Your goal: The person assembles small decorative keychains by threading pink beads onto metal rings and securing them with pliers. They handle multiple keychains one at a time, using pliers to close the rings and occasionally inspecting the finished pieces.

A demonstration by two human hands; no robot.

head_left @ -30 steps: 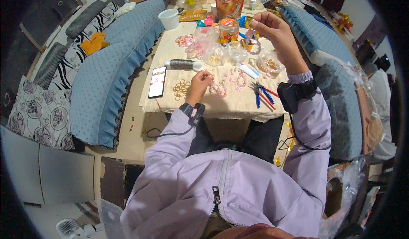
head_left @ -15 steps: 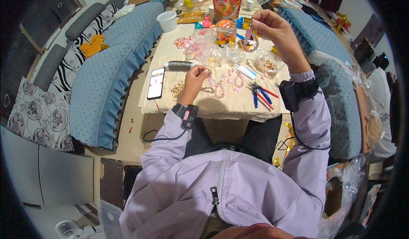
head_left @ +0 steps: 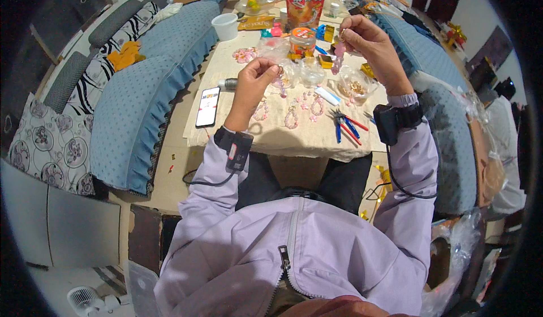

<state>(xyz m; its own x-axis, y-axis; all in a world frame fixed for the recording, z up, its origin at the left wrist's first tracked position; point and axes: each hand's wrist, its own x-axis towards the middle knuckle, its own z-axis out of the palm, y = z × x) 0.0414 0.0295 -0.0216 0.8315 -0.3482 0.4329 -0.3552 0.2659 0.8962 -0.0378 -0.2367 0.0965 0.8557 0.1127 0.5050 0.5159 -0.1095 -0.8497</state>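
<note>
My right hand (head_left: 370, 48), raised over the far right of the table, pinches the top of a pink beaded strand (head_left: 338, 59) that hangs straight down. My left hand (head_left: 253, 88) is closed in a pinch at the table's left middle, and a short pink beaded charm (head_left: 283, 86) dangles at its fingertips. The charm's top is hidden by my fingers. On the cloth between and below the hands lie pink beaded loops (head_left: 291, 118). A clear bowl of gold-coloured rings (head_left: 355, 86) stands below my right hand.
Pliers with red and blue handles (head_left: 349, 129) lie at the table's right front. A lit phone (head_left: 208, 106) and a partly hidden wire spool (head_left: 229, 84) are at left. Farther back stand a jar (head_left: 302, 41), a red food pouch (head_left: 304, 6) and a white tub (head_left: 225, 27).
My left hand has risen and moved away from me, carrying its pink charm and now covering part of the spool. The strand in my right hand has swung from a curve to hanging straight.
</note>
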